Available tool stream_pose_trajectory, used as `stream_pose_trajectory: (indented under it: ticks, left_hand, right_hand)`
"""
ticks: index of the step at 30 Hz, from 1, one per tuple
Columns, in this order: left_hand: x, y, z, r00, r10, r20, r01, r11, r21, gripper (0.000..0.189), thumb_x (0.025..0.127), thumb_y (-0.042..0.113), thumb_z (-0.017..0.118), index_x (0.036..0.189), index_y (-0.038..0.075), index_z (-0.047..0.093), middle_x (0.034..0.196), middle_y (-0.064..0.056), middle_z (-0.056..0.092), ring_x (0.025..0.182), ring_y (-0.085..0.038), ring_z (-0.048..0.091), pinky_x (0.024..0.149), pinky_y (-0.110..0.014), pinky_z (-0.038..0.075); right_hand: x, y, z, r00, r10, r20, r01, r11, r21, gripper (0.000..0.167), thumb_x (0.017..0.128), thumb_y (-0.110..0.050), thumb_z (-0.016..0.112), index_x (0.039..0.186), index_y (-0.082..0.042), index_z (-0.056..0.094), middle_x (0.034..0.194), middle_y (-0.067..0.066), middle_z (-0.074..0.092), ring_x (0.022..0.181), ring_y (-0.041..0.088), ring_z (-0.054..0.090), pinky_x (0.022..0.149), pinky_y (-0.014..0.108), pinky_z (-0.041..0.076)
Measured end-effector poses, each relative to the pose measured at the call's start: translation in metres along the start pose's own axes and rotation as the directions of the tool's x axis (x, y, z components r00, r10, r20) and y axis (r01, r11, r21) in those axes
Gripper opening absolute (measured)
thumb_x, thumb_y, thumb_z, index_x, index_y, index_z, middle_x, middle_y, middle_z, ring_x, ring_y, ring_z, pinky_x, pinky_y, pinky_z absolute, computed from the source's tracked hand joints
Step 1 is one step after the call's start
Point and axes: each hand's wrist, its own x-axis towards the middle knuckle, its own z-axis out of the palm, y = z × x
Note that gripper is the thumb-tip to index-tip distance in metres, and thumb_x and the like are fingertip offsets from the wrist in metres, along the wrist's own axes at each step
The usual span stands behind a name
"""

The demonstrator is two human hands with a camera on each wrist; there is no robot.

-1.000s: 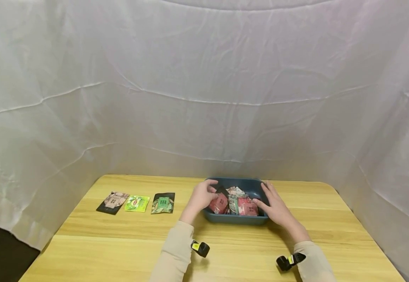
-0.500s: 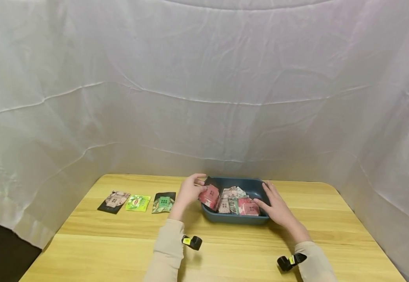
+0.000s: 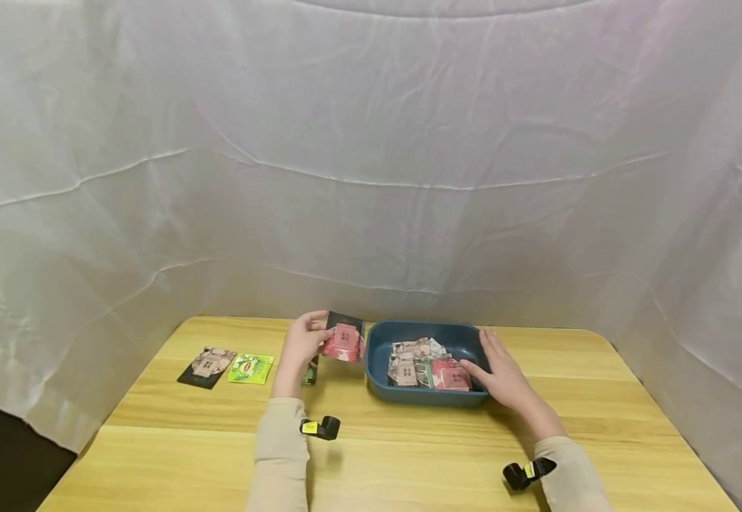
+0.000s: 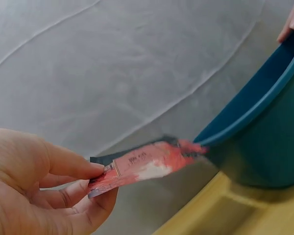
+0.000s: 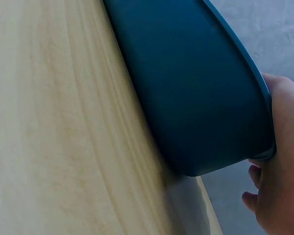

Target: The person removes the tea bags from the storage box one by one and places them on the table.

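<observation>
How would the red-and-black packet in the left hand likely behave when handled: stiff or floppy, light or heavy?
The red-and-black packet is probably light: the left hand pinches it by just one end. It seems moderately stiff, jutting out without obvious droop, though its thin form suggests it could bend. Being flat, it would likely slide rather than roll.

Two hands (image 3: 501, 370), one tub (image 3: 428, 397), four sachets (image 3: 250, 369) outside.

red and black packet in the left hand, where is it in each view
Head: the red and black packet is below and slightly left of centre, pinched in the left hand.
Left wrist: just below centre.
Right wrist: not in it.
Shared landmark: the blue tub, in all three views.
</observation>
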Motion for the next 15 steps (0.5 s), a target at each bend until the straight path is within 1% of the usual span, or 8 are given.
stream_pose_trajectory:
  ticks: [3,6,9,13,15]
  left_hand:
    - [0.002,-0.006,-0.007,0.999,-0.023,-0.024,0.023,1.000,0.007,0.049,0.091,-0.002,0.061,0.139,0.003,0.051,0.107,-0.017,0.059,0.075,-0.012,0.058,0.065,-0.024,0.054]
    - [0.004,-0.013,-0.012,0.998,-0.041,-0.044,0.042,0.998,0.039,0.050,0.090,-0.003,0.061,0.139,0.002,0.051,0.107,-0.019,0.060,0.074,-0.013,0.059,0.064,-0.024,0.054]
    - [0.006,-0.022,-0.012,0.997,-0.061,-0.046,0.065,0.995,0.080,0.049,0.089,-0.004,0.061,0.138,0.002,0.052,0.107,-0.021,0.062,0.073,-0.014,0.060,0.063,-0.023,0.054]
    - [0.008,-0.033,-0.009,0.996,-0.086,-0.032,0.089,0.988,0.130,0.048,0.089,-0.004,0.060,0.136,0.001,0.053,0.107,-0.022,0.064,0.073,-0.015,0.062,0.062,-0.025,0.056]
    - [0.009,-0.037,-0.007,0.996,-0.090,-0.028,0.093,0.980,0.176,0.047,0.089,-0.004,0.061,0.135,0.001,0.054,0.107,-0.023,0.065,0.074,-0.016,0.062,0.062,-0.026,0.056]
  right_hand:
    - [0.002,0.001,0.001,1.000,-0.010,-0.002,0.010,1.000,-0.029,0.088,0.096,-0.052,0.050,0.153,0.006,0.015,0.162,0.026,0.007,0.148,0.046,0.007,0.116,0.065,0.014]
    - [0.003,0.002,0.002,1.000,-0.018,-0.005,0.018,0.999,-0.049,0.089,0.096,-0.053,0.050,0.153,0.006,0.015,0.162,0.026,0.007,0.148,0.046,0.007,0.117,0.065,0.014]
    - [0.004,0.002,0.003,1.000,-0.028,-0.005,0.028,0.998,-0.061,0.089,0.096,-0.054,0.051,0.153,0.006,0.016,0.161,0.026,0.008,0.148,0.046,0.007,0.117,0.065,0.014]
    - [0.006,0.006,0.002,0.999,-0.035,-0.004,0.034,0.996,-0.084,0.091,0.095,-0.055,0.051,0.153,0.004,0.015,0.161,0.026,0.010,0.148,0.047,0.009,0.116,0.065,0.015]
    - [0.006,0.009,0.002,1.000,-0.028,-0.005,0.028,0.995,-0.100,0.091,0.095,-0.056,0.050,0.154,0.004,0.015,0.161,0.027,0.012,0.148,0.047,0.010,0.116,0.065,0.015]
